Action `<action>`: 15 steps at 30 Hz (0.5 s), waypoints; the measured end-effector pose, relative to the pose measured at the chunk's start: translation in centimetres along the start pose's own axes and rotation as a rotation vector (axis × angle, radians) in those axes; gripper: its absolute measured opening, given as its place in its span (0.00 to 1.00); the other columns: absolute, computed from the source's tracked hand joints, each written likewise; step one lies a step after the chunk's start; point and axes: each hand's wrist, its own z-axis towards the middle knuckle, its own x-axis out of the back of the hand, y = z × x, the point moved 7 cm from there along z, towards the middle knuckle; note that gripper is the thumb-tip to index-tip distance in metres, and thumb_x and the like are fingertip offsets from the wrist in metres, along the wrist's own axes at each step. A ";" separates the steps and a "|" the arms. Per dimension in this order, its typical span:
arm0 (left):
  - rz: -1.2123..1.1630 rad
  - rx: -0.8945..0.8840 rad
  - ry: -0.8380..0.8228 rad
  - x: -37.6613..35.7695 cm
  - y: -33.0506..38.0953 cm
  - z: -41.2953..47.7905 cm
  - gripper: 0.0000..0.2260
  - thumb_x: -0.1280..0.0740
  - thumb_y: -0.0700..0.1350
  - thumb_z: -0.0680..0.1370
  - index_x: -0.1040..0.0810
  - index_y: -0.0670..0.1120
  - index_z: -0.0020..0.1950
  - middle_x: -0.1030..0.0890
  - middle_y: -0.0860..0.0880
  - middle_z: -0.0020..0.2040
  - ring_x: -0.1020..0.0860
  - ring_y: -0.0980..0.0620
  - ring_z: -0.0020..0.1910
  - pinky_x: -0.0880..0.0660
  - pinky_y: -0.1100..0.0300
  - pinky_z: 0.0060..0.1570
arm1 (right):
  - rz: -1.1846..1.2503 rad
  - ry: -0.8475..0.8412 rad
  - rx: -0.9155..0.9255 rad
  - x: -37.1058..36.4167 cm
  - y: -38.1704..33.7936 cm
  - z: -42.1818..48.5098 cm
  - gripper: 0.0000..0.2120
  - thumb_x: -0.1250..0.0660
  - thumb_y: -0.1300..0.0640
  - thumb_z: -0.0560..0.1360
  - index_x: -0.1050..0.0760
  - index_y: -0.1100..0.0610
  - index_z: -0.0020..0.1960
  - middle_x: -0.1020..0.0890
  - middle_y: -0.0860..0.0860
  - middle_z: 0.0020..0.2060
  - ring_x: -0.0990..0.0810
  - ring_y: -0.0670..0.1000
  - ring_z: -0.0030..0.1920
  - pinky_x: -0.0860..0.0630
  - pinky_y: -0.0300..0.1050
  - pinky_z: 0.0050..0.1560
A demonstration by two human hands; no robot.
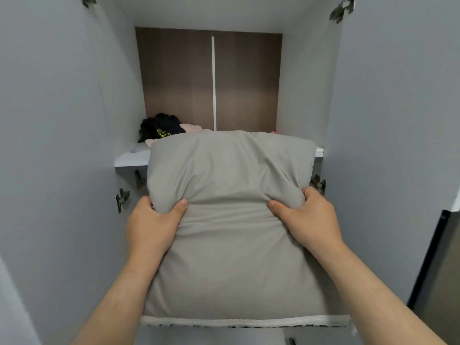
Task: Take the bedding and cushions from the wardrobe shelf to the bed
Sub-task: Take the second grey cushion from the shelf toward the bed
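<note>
A thick folded grey bedding bundle [231, 220] with a white lower edge fills the middle of the head view, in front of the white wardrobe shelf [130, 159]. Its top edge hides most of the shelf's front. My left hand [151, 220] grips its left side, thumb pressed into the fabric. On its right side my right hand [308, 217] grips it the same way. Both forearms reach up from the bottom of the frame.
A black garment [159, 128] and pink cloth [190, 127] lie at the back left of the shelf, against a brown back panel [211, 75]. Open grey wardrobe doors [49, 120] flank both sides. A dark vertical edge [433, 255] stands at the lower right.
</note>
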 end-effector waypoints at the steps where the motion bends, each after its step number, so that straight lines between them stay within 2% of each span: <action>1: -0.006 0.003 -0.023 0.1 -0.5 -0.5 0.15 0.24 0.56 0.68 0.28 0.50 0.41 0.25 0.56 0.37 0.23 0.45 0.42 0.27 0.52 0.41 | -0.011 0.017 -0.020 0.2 0.3 -1.2 0.24 0.26 0.35 0.62 0.26 0.50 0.48 0.19 0.45 0.44 0.20 0.53 0.48 0.22 0.51 0.47; 5: -0.040 0.021 -0.113 0.3 -1.7 -3.5 0.16 0.25 0.56 0.68 0.30 0.50 0.39 0.25 0.56 0.37 0.24 0.48 0.39 0.30 0.54 0.38 | -0.071 0.067 -0.102 1.6 1.6 -6.2 0.23 0.26 0.36 0.63 0.28 0.50 0.46 0.20 0.44 0.40 0.21 0.51 0.44 0.23 0.50 0.44; 9: -0.082 0.040 -0.242 0.2 -2.7 -8.4 0.17 0.25 0.56 0.68 0.27 0.48 0.44 0.24 0.54 0.38 0.25 0.50 0.38 0.31 0.58 0.33 | -0.120 0.124 -0.214 4.3 3.7 -12.6 0.23 0.25 0.37 0.64 0.29 0.52 0.43 0.20 0.45 0.37 0.21 0.46 0.39 0.22 0.49 0.41; 12: -0.094 0.070 -0.318 -0.1 -3.7 -12.0 0.18 0.25 0.60 0.65 0.30 0.53 0.40 0.24 0.54 0.39 0.23 0.46 0.41 0.25 0.51 0.40 | -0.163 0.150 -0.293 6.4 5.1 -17.3 0.23 0.25 0.37 0.63 0.30 0.52 0.42 0.20 0.46 0.36 0.21 0.47 0.38 0.22 0.50 0.41; 15: -0.120 0.082 -0.408 -0.8 -3.0 -15.9 0.19 0.28 0.63 0.61 0.29 0.53 0.40 0.23 0.54 0.38 0.23 0.44 0.42 0.24 0.48 0.44 | -0.184 0.199 -0.360 10.0 6.3 -21.7 0.22 0.25 0.37 0.63 0.31 0.51 0.41 0.20 0.45 0.36 0.21 0.48 0.39 0.22 0.50 0.41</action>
